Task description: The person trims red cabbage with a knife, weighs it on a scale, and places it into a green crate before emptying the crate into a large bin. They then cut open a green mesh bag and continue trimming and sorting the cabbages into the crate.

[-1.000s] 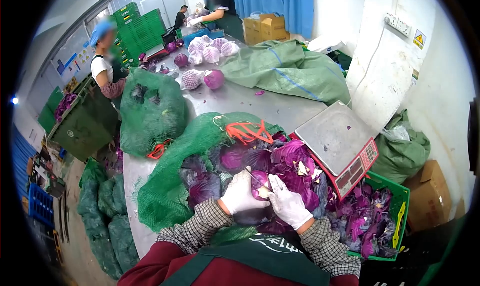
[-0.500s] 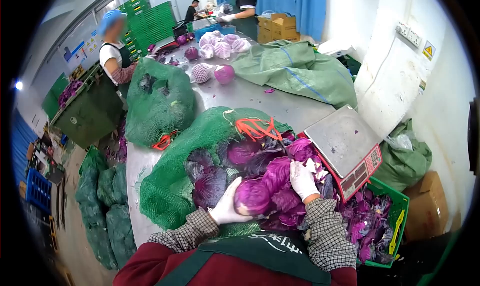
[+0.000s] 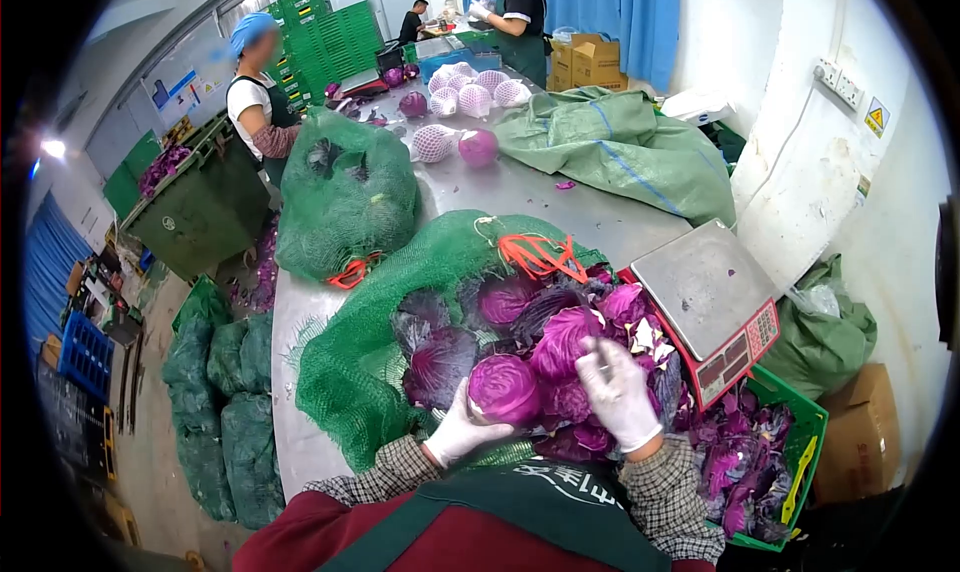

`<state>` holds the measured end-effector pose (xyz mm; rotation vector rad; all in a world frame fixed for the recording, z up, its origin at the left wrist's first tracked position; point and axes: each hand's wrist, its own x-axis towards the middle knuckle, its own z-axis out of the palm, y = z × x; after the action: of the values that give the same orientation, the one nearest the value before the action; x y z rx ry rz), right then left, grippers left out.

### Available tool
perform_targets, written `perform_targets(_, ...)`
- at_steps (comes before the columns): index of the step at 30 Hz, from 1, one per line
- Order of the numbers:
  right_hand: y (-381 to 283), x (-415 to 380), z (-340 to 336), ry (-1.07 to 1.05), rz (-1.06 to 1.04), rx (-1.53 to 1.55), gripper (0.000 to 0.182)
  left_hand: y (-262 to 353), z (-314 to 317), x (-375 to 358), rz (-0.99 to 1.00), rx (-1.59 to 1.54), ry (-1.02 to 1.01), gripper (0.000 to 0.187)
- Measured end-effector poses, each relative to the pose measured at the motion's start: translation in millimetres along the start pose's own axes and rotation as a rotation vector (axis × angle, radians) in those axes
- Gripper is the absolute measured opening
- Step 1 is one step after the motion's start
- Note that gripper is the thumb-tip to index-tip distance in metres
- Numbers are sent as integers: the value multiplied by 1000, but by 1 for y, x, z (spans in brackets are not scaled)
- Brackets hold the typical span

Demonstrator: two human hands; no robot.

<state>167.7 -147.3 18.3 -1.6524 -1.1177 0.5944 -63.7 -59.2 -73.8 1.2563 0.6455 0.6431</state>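
Observation:
My gloved left hand [image 3: 465,429] is wrapped round the left and lower side of a purple cabbage [image 3: 504,391]. To its right, my gloved right hand [image 3: 617,392] hovers over loose purple leaves; its fingers are bent, and whether they pinch anything cannot be made out. More cabbages, one with dark outer leaves [image 3: 441,367], lie in the mouth of a green mesh bag [image 3: 345,377] with an orange tie [image 3: 542,257]. Leaf scraps surround the cabbages near my right hand.
A red scale [image 3: 710,289] stands at the right, above a green crate [image 3: 800,422] of leaves. Behind are a full mesh bag [image 3: 345,207], netted cabbages [image 3: 474,100] and a green sack [image 3: 620,147]. A co-worker [image 3: 262,102] stands at the left; two people are farther back.
My right hand has lifted and turned off the leaves. The cabbage in my left hand shows a different, fully purple side. The whole view has shifted slightly.

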Motion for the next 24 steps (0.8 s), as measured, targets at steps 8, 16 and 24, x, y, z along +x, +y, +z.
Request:
perform_targets(8, 45, -19, 53, -229, -113, 48, 41, 2, -8, 8, 113, 103, 97, 95)
perform_targets(16, 3, -37, 26, -144, -61, 276, 52, 97, 5, 11, 211, 84, -214, 115)
perform_targets(24, 11, -43, 20, -54, -184, 61, 53, 77, 19, 31, 100, -436, -178, 94)
